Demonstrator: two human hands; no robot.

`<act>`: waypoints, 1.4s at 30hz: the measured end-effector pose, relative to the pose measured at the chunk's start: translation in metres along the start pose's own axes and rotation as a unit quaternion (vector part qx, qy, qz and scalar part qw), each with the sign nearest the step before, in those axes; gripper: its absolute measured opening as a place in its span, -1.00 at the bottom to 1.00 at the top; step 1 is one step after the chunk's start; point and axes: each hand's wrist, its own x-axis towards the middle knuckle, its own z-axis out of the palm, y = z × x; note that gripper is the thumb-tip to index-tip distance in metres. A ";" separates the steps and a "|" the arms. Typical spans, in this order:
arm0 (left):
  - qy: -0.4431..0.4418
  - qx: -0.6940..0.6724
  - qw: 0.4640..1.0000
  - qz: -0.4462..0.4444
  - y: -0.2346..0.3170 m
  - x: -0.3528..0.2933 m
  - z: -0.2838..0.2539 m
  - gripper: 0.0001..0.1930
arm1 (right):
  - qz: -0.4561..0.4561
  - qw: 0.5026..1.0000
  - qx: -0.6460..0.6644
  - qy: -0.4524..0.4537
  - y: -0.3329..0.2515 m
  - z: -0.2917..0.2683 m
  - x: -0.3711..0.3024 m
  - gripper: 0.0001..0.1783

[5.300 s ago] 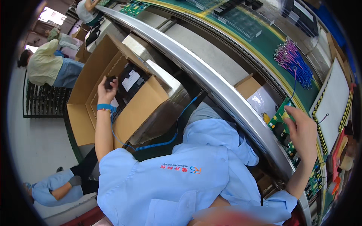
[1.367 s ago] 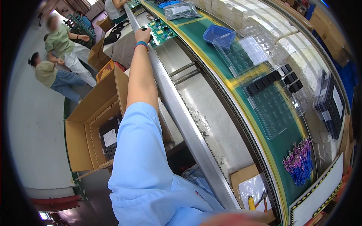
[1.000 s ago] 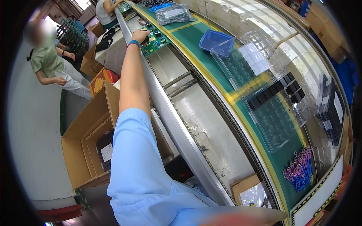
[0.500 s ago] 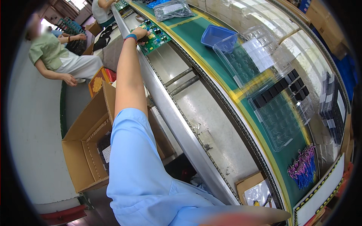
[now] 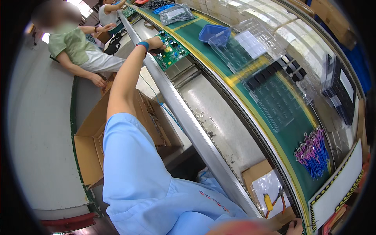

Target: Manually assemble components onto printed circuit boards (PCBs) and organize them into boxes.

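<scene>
My left arm reaches far up the line, and my left hand [image 5: 157, 43] is closed on the near-left side of a green circuit board [image 5: 172, 54] crowded with small parts. The board lies across the two rails of the conveyor [image 5: 196, 137]. A blue band [image 5: 143, 45] circles my left wrist, and a thin cord with a coiled blue section [image 5: 171, 116] hangs beside the rail. At the lower right edge, part of my right hand [image 5: 294, 227] shows by the belt's side, near a cardboard piece with pliers [image 5: 279, 201]; its fingers are mostly cut off.
A green belt [image 5: 231, 70] holds a blue bin [image 5: 214, 34], clear plastic trays [image 5: 270, 105] with black blocks, and a pile of pink-and-blue wires [image 5: 313, 154]. An open cardboard box [image 5: 88, 156] stands left of the rail. A co-worker in green [image 5: 74, 47] sits at far left.
My left hand and the circuit board have come nearer along the rails. My right hand has entered at the lower right, and the coiled cord has come into sight. The view has shifted.
</scene>
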 end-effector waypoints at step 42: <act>-0.210 0.130 0.784 0.569 0.164 -0.478 0.227 -0.64 | -0.433 0.791 0.429 0.048 0.021 0.065 -0.036 -0.51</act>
